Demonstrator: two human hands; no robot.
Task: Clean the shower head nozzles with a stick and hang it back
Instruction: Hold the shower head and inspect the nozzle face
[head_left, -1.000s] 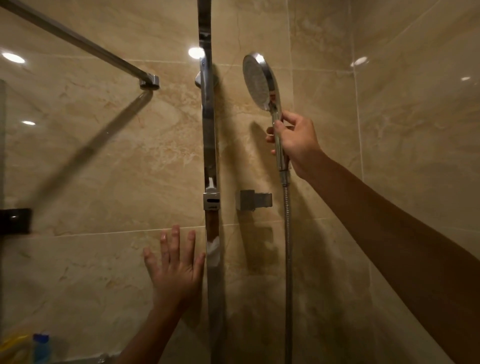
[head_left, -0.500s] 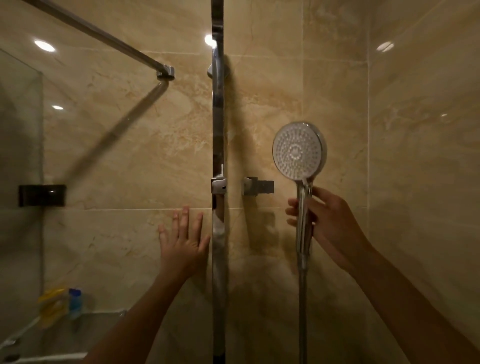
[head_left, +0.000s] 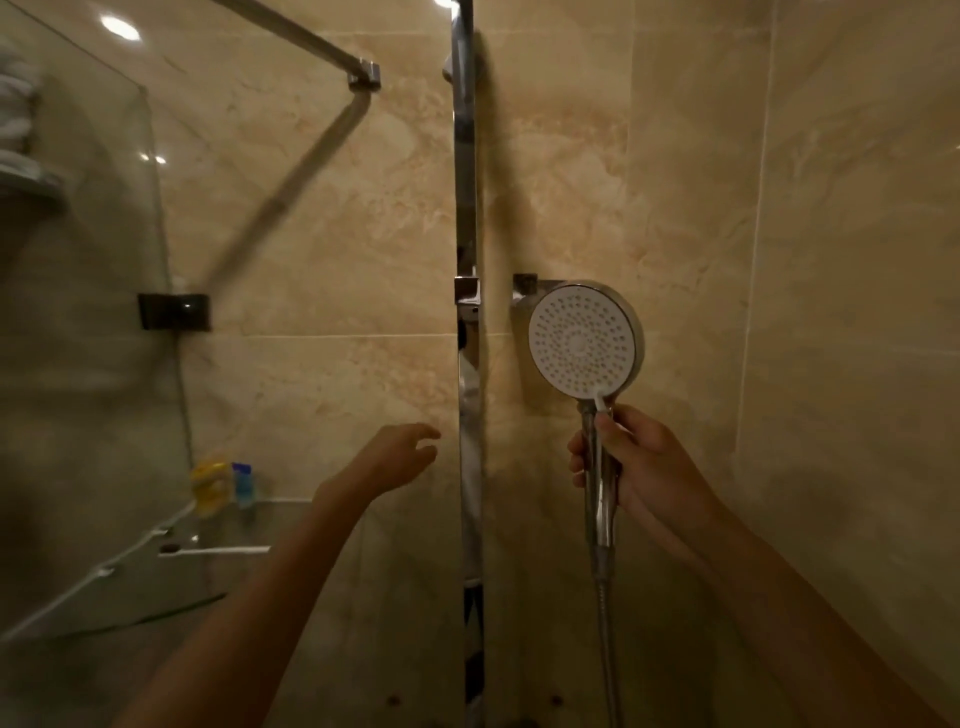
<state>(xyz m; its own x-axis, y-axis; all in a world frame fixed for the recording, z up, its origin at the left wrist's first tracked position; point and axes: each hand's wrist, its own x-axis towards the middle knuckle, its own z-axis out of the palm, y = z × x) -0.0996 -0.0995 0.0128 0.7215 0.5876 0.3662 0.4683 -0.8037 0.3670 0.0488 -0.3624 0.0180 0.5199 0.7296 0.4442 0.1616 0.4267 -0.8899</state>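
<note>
Standing nearly upright, the shower head (head_left: 586, 343) is held at about three o'clock in the view, its long axis running from the hose (head_left: 609, 644) at six o'clock up to the round face at twelve. The white nozzle face is turned toward the camera. The chrome handle is gripped by the right hand (head_left: 641, 480), with the fingers curled round it and the thumb laid near the neck just under the face. The left hand (head_left: 387, 460) is raised near the centre, holding nothing, its fingers loosely bent and slightly spread, just left of the vertical chrome rail (head_left: 466, 218). A wall bracket (head_left: 524, 288) is partly hidden behind the upper left edge of the shower head. Bottles (head_left: 223, 480) are seen blurred at eight o'clock.
</note>
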